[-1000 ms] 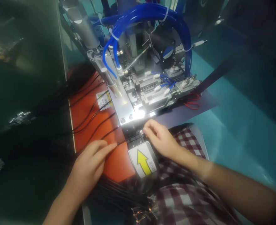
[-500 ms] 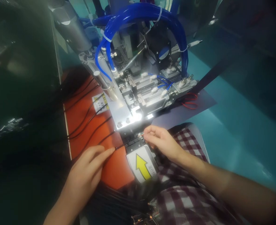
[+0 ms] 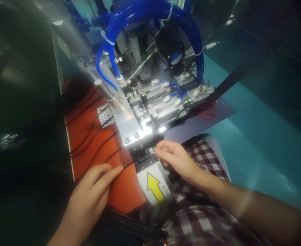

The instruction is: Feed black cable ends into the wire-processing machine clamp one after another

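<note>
A thin black cable (image 3: 136, 160) stretches between my two hands, across the dark slotted track (image 3: 143, 163) at the machine's front edge. My left hand (image 3: 91, 194) is closed, pinching the cable between thumb and forefinger above the orange plate (image 3: 117, 196). At the other end my right hand (image 3: 174, 157) pinches the cable's thin wire ends (image 3: 153, 149), which look light and coppery. Its fingertips hide part of those ends. Just beyond the right fingers stands the brightly lit metal plate (image 3: 135, 136) of the machine.
Several black cables (image 3: 95, 147) lie across the orange plate, running into the machine. Blue air hoses (image 3: 150, 15) arch above the cylinders (image 3: 166, 111). A label with a yellow arrow (image 3: 154, 188) sits in front of the track. A bundle of cables (image 3: 130, 227) hangs by the checked clothing (image 3: 199, 222).
The view has shifted slightly, so the machine appears a little further left. Both hands keep their pinch on the cable and have hardly moved relative to the track.
</note>
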### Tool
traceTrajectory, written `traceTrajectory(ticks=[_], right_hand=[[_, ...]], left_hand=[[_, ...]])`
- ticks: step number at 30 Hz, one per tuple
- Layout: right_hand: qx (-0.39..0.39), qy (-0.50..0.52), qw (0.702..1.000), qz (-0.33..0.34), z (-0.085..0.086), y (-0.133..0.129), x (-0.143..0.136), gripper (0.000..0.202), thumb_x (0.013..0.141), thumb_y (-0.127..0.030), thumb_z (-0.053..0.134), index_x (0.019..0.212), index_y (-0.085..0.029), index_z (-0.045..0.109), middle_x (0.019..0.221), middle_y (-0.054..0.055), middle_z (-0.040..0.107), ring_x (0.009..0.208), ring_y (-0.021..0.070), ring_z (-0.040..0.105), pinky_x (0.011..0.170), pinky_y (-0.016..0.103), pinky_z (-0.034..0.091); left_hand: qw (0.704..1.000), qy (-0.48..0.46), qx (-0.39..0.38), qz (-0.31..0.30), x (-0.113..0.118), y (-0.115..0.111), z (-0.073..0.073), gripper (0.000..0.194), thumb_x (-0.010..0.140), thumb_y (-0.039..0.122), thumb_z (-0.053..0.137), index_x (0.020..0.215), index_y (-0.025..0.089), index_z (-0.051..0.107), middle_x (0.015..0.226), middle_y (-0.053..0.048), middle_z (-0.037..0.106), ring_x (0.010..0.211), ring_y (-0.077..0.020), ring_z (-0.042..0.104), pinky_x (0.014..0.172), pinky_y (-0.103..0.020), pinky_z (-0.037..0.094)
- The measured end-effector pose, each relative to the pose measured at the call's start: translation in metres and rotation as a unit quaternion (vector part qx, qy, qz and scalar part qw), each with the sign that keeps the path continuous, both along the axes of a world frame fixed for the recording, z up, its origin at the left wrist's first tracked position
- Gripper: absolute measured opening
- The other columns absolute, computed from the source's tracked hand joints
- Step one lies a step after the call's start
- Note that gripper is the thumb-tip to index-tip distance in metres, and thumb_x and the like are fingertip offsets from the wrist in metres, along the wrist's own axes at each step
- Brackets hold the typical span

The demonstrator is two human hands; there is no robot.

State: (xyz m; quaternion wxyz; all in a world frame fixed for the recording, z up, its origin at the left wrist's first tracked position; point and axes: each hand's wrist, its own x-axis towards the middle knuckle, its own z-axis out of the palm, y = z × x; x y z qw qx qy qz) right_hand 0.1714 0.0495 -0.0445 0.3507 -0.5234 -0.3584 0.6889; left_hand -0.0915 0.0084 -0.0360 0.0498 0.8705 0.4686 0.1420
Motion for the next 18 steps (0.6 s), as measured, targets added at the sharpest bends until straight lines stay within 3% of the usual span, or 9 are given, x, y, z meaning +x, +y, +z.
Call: traceTrajectory(ticks=[7,18], right_hand=[[0.041,-0.011,0.999,-0.008,-0.0042,0.0001,-0.0008,0.010,0.079,-0.024,0.061,0.074,-0.017,0.056,0.058,-0.007,0.048,0.050,0.0072,0.041,0.051,0.023,0.033],[0.078,-0.092,0.993,0.017,-0.0066,0.0038,-0.0053,0.016,0.085,-0.030,0.055,0.074,-0.019,0.052,0.063,-0.004,0.054,0.054,0.0101,0.048,0.054,0.025,0.039]], left_hand=[[1.000,-0.015,-0.002,0.012,0.0015,0.0005,0.0011,0.033,0.092,0.014,0.042,0.118,0.025,0.060,0.107,-0.003,0.058,0.091,-0.0127,0.062,0.080,-0.020,0.048],[1.000,-0.021,0.010,-0.009,0.0042,0.0025,0.0032,0.032,0.091,0.008,0.042,0.115,0.020,0.060,0.106,-0.005,0.056,0.094,-0.0120,0.060,0.083,-0.019,0.047]])
